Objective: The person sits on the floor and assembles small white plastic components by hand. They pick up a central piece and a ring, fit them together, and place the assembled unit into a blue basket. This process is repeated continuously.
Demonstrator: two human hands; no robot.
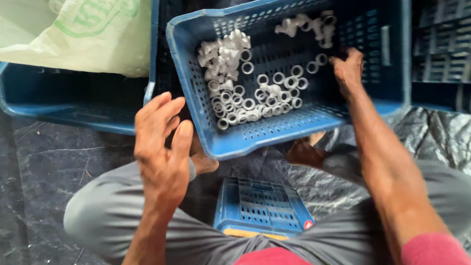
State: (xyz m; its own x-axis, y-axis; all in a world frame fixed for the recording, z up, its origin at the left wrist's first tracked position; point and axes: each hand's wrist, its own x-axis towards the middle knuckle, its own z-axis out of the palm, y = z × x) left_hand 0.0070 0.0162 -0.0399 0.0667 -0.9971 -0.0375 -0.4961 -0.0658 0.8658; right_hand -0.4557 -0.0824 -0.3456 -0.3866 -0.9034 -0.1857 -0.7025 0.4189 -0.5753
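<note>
A blue perforated plastic crate (235, 140) sits tilted in front of me, holding several white plastic ring and elbow fittings (245, 93). My right hand (347, 71) reaches inside the crate at its right side, fingers curled near a few rings; whether it grips one I cannot tell. My left hand (162, 142) hovers just outside the crate's near left corner, fingers spread and empty. A second cluster of white fittings (309, 24) lies at the crate's far side.
Another blue crate (64, 100) stands at the left with a pale woven sack (88, 34) over it. A small blue crate (260, 206) lies between my knees in grey trousers. Dark plastic sheeting (44, 167) covers the ground. More dark crates (441, 54) are at the right.
</note>
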